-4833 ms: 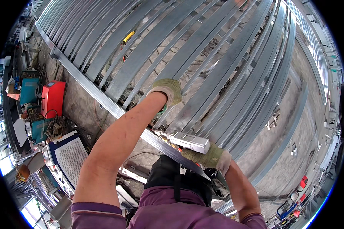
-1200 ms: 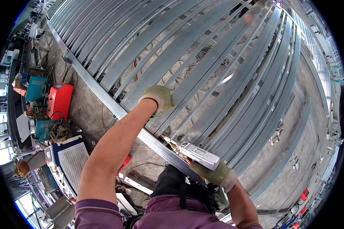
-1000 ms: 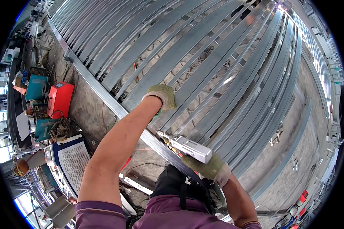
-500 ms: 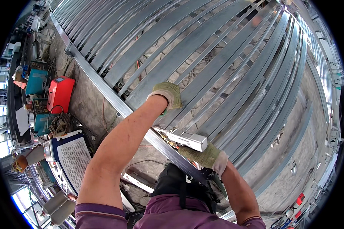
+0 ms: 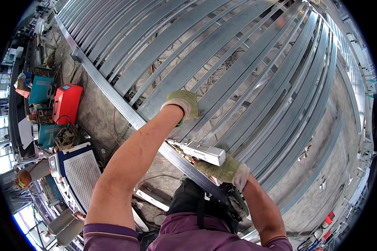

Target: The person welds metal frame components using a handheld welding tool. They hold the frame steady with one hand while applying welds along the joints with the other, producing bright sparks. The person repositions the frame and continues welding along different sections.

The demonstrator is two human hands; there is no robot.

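Note:
A work glove, olive green with a pale cuff, covers my left hand (image 5: 183, 104). It sits over the near end of a wide grey steel tube (image 5: 163, 96), with the fingers bent down around its edge and partly hidden. Gloved the same way, my right hand (image 5: 222, 169) is closed around the handle of a welding gun (image 5: 203, 152). The gun has a silver box-shaped head, and its narrow nozzle points left at the joint between the tube ends and the long steel rail (image 5: 134, 119). The glove and the gun's head hide most of the handle.
Long parallel steel tubes (image 5: 255, 58) spread away from me, with cables on the concrete floor under them. At left stand a red machine (image 5: 68, 102), teal machines (image 5: 40, 88) and a white-and-blue cabinet (image 5: 79, 173). A red hose (image 5: 114, 119) runs across the floor beside the rail.
The welding gun and my right hand have shifted very slightly left. My left hand keeps its place on the steel tube.

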